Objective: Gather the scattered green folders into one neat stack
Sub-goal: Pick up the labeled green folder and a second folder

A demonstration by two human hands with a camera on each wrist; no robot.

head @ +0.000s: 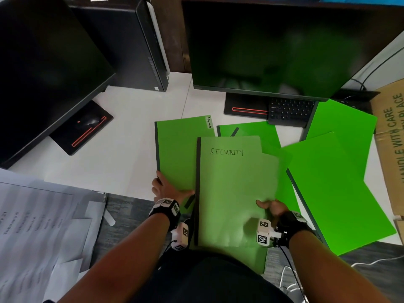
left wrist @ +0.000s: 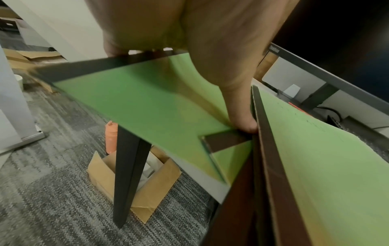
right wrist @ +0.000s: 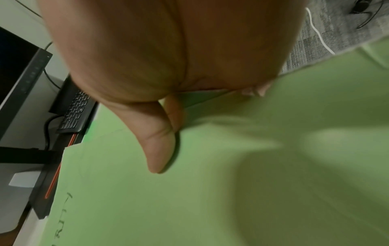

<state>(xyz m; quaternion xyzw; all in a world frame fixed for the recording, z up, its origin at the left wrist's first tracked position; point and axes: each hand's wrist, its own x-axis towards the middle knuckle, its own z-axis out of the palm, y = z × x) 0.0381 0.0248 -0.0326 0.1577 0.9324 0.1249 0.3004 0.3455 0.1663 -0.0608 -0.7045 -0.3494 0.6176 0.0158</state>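
Several green folders lie across the white desk (head: 122, 149). A pale one marked "SECURITY" (head: 231, 189) is raised in front of me; my right hand (head: 271, 207) pinches its right edge, thumb on top (right wrist: 160, 149). My left hand (head: 168, 189) grips the near left corner of the folder tabbed "Permits" (head: 181, 147), thumb on its face (left wrist: 242, 113) and fingers under the dark spine. Another folder (head: 251, 133) peeks out behind. Two brighter green folders (head: 341, 193) (head: 341, 130) lie overlapping at the right.
Two dark monitors (head: 284, 47) (head: 43, 73) stand at the back, with a PC tower (head: 131, 44) between them. A black keyboard (head: 290, 111) sits under the right monitor. A cardboard box (head: 391, 145) borders the right. Printed papers (head: 32, 226) hang at the near left.
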